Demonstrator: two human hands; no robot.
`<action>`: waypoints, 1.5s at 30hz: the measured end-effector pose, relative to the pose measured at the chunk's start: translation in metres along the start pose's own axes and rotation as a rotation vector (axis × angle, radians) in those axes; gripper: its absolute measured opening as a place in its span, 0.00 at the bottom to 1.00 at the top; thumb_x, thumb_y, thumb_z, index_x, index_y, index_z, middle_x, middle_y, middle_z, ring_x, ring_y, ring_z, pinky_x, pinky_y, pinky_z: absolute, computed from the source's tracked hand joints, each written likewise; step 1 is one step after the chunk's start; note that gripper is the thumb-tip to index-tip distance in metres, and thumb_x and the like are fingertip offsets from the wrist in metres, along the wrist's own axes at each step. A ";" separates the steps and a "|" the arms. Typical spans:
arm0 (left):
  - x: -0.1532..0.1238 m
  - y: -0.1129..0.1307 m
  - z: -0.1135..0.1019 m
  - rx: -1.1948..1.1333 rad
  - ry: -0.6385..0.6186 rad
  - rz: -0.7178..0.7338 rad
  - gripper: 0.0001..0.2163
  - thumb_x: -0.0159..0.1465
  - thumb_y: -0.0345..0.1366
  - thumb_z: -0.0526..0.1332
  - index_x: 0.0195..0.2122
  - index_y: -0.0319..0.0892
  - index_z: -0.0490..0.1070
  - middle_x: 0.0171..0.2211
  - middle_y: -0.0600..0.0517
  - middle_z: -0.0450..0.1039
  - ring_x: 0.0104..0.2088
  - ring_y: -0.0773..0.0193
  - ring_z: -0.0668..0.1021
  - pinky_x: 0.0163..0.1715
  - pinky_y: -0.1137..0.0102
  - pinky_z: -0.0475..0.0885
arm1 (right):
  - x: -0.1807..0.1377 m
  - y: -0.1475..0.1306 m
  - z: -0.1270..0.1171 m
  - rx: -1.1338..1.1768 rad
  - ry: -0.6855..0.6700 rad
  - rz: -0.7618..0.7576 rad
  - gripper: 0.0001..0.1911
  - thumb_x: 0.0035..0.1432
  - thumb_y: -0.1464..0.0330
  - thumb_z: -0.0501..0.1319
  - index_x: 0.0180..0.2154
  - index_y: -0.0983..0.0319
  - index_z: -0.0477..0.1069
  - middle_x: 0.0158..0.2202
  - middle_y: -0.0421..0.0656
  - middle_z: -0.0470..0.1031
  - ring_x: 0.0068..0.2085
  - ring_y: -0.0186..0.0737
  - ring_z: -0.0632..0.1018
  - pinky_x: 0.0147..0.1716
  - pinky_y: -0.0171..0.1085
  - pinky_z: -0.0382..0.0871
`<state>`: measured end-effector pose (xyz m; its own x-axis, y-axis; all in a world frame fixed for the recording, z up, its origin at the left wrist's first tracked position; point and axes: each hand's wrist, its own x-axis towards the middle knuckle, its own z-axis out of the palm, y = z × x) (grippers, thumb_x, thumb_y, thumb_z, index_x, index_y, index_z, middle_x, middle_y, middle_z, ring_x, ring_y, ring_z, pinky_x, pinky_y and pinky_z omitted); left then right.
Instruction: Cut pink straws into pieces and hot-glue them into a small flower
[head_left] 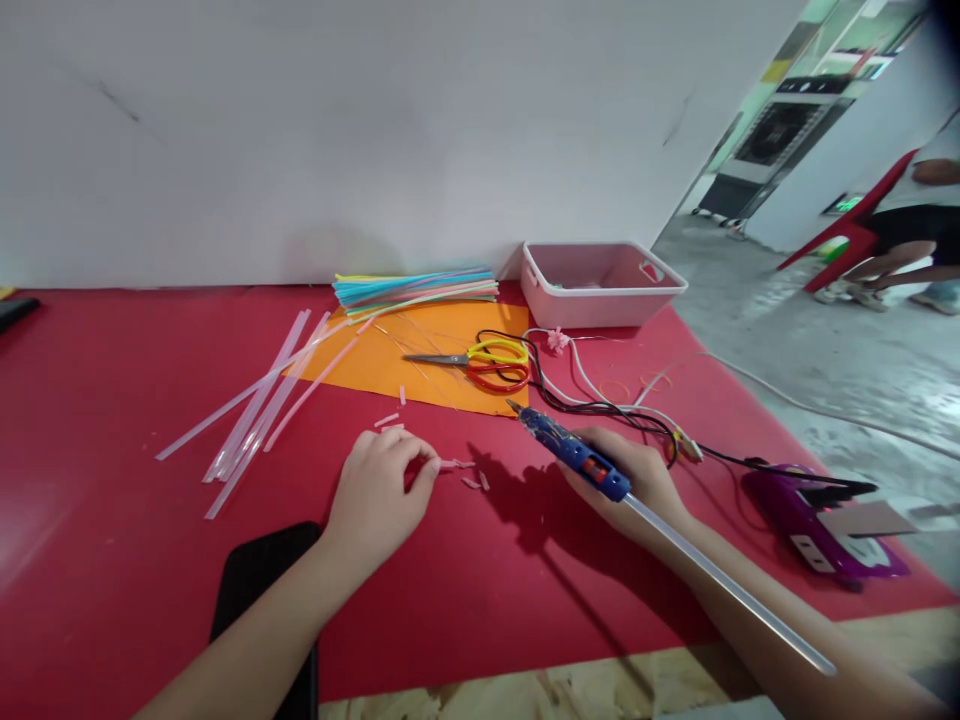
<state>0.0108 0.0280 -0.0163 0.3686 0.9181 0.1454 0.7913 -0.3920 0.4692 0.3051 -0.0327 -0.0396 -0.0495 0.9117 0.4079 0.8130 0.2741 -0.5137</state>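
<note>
Between thumb and forefinger, my left hand (386,490) pinches a small pink strip (448,464) just above the red tabletop (420,620). More short pink pieces (471,483) lie beside its fingertips, and a few others (387,420) sit behind the hand. My right hand (630,485) is closed around a blue glue gun (574,448), its nozzle pointing up and to the left. A long clear glue stick (727,583) sticks out of the gun's rear, over my right forearm. Scissors (480,362) with yellow and red handles lie on an orange sheet (360,372), beyond the nozzle.
Translucent strips (262,410) lie at left, with a bundle of coloured sticks (416,288) by the wall. A pink basket (600,305) stands at the back right. Tangled cables (592,402) run to a purple power strip (825,530). A black phone (266,570) lies under my left forearm.
</note>
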 end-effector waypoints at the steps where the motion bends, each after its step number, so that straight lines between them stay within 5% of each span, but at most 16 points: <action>1: 0.000 -0.001 0.002 0.022 0.016 -0.009 0.08 0.67 0.36 0.59 0.34 0.45 0.78 0.39 0.48 0.81 0.44 0.50 0.77 0.48 0.57 0.69 | 0.000 0.000 -0.001 -0.005 -0.004 0.004 0.07 0.57 0.66 0.63 0.38 0.60 0.76 0.30 0.41 0.82 0.26 0.38 0.78 0.26 0.34 0.70; 9: 0.006 0.002 0.005 0.150 0.109 -0.114 0.11 0.67 0.37 0.58 0.34 0.45 0.80 0.44 0.45 0.78 0.46 0.48 0.75 0.48 0.55 0.69 | 0.000 -0.003 -0.004 0.017 -0.002 -0.014 0.09 0.55 0.67 0.63 0.39 0.59 0.76 0.31 0.42 0.82 0.28 0.40 0.79 0.29 0.36 0.71; 28: 0.022 0.023 0.014 0.261 0.045 -0.108 0.12 0.67 0.39 0.58 0.32 0.42 0.79 0.47 0.40 0.77 0.48 0.41 0.73 0.46 0.51 0.69 | -0.002 -0.001 -0.004 0.003 0.003 -0.077 0.10 0.55 0.68 0.63 0.41 0.59 0.76 0.32 0.43 0.83 0.31 0.42 0.82 0.31 0.36 0.73; 39: 0.029 -0.018 -0.032 0.208 -0.074 -0.084 0.09 0.68 0.34 0.58 0.43 0.41 0.78 0.44 0.43 0.82 0.47 0.49 0.80 0.48 0.59 0.72 | -0.001 -0.009 -0.006 0.029 0.021 -0.038 0.08 0.55 0.66 0.61 0.37 0.60 0.76 0.28 0.42 0.82 0.27 0.41 0.80 0.26 0.35 0.72; 45: 0.027 -0.015 -0.031 0.208 -0.187 -0.054 0.08 0.67 0.36 0.63 0.42 0.42 0.81 0.43 0.42 0.81 0.46 0.46 0.79 0.48 0.58 0.72 | -0.001 -0.009 -0.005 0.028 0.014 -0.032 0.09 0.55 0.66 0.61 0.38 0.60 0.77 0.29 0.43 0.83 0.28 0.42 0.81 0.28 0.36 0.73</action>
<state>-0.0059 0.0605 0.0082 0.3915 0.9189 -0.0473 0.8881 -0.3640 0.2806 0.3008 -0.0381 -0.0318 -0.0669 0.8980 0.4350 0.7946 0.3116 -0.5211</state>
